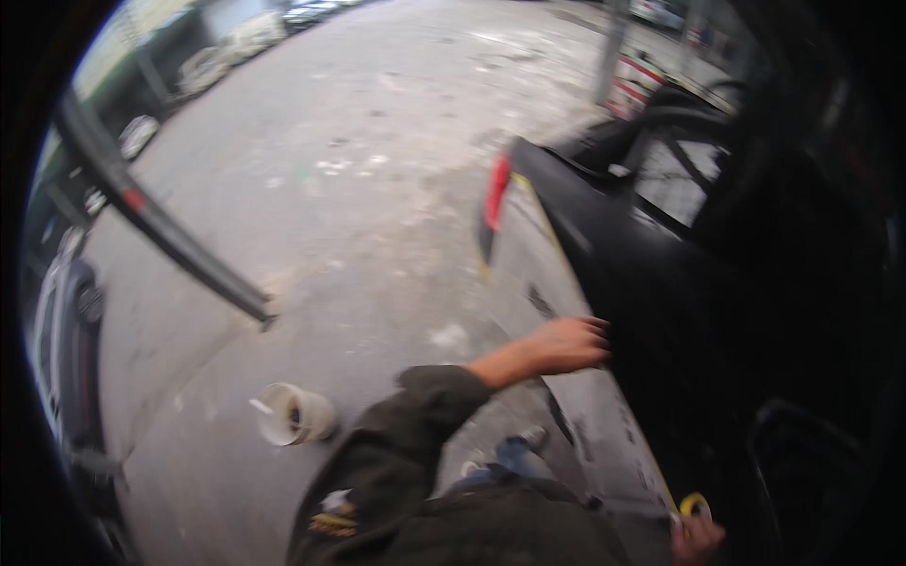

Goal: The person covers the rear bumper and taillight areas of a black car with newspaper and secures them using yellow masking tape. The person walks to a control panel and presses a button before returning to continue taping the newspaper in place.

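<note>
While the right hand point(696, 541) is closed on a roll of yellow tape point(693, 498) at the sheet's near end, the left hand point(571, 345) bends its fingers over the long edge of the pale sheet point(609, 429), though whether it pinches anything I cannot tell. Beyond, yellow edging point(540, 206) runs between sheet and black car body point(642, 302); leftward, a whitish bucket point(319, 417) stands on the grey floor point(377, 226).

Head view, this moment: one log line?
left hand: at edge of pale covering; right hand: holds yellow tape roll; floor: pale bucket
</note>
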`<state>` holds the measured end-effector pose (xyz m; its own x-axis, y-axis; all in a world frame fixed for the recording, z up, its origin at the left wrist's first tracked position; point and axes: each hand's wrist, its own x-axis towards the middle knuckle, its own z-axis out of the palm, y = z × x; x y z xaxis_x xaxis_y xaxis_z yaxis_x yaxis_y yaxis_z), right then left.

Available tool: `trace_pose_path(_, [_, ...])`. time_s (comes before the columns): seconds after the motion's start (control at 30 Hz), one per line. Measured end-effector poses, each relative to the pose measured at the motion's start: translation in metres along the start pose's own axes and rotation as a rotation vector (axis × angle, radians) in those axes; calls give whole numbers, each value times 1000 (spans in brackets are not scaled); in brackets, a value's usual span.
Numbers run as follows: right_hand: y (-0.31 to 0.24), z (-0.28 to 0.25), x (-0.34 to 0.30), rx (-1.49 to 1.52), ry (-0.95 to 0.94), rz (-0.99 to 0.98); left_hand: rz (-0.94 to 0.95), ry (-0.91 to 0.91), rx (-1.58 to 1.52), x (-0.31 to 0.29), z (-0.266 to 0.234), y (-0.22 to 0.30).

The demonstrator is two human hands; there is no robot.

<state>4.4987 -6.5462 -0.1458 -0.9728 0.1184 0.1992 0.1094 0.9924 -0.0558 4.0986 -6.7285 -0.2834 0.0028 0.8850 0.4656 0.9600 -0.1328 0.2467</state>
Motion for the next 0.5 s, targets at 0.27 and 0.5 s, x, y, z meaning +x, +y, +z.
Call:
trace_pose_path(0.27, [-14, -7, -40, 18, 184, 264, -102, 86, -67, -102, 7, 126])
trace_pose_path(0.5, [16, -6, -119, 171, 217, 351, -118, 45, -328, -157, 33, 240])
